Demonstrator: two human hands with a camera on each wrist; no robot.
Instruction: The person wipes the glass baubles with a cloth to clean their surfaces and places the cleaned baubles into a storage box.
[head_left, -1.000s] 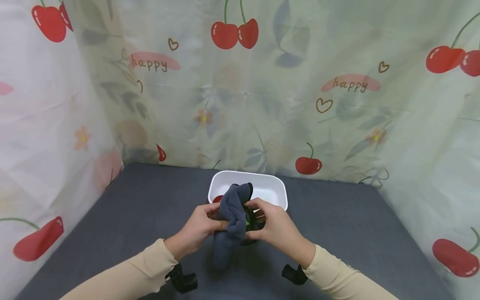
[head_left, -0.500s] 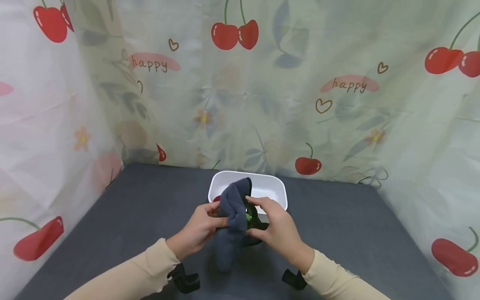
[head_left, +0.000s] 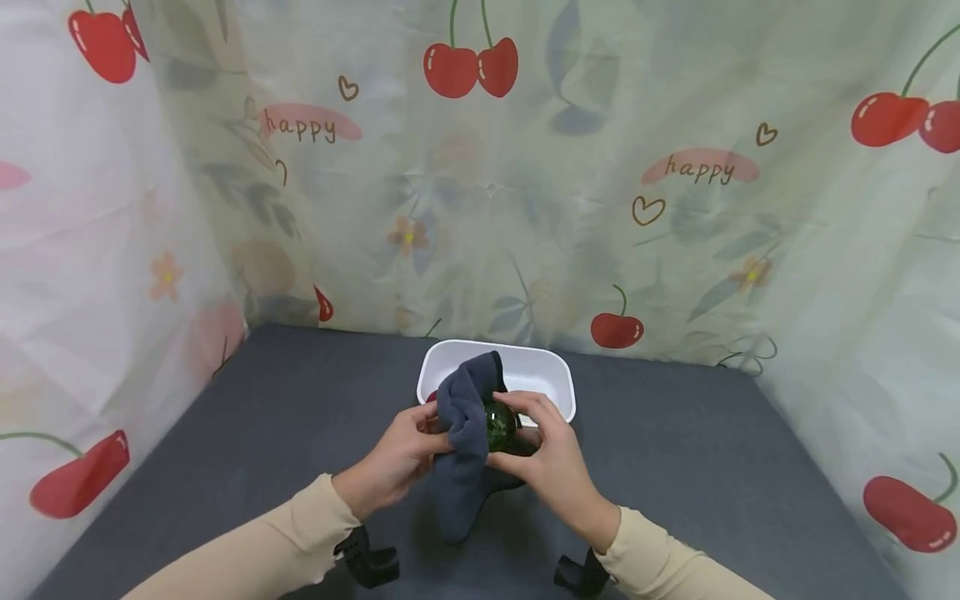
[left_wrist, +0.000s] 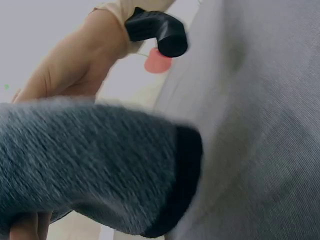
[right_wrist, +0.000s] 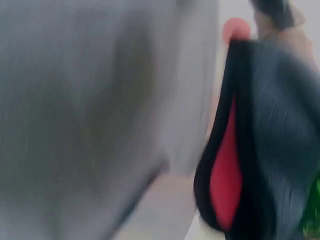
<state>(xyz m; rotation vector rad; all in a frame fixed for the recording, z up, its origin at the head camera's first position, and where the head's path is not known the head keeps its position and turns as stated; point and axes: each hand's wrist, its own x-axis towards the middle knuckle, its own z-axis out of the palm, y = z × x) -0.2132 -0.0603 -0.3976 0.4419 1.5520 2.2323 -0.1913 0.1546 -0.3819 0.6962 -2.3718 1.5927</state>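
A dark blue-grey cloth [head_left: 465, 417] with black edging hangs in folds above the table. My left hand [head_left: 397, 458] pinches it between thumb and fingers. In the left wrist view a fold of the fuzzy cloth [left_wrist: 95, 160] fills much of the picture. Against the cloth's right side sits a shiny dark green round object [head_left: 499, 426] with lighter green flecks. My right hand [head_left: 551, 467] holds it, thumb below and fingers above. The right wrist view, blurred, shows red between the cloth's black edges and a bit of the green object [right_wrist: 312, 210].
Behind the hands a white rectangular tub [head_left: 538, 375] stands on the dark grey table [head_left: 675, 467]. Something red [head_left: 432, 397] shows at its left, partly hidden by the cloth. A cherry-print curtain [head_left: 487, 208] closes off the back and sides.
The green object has turned in my right hand and shows more of its round side. The cloth's top has shifted slightly left, its lower end swinging. My left hand has hardly moved.
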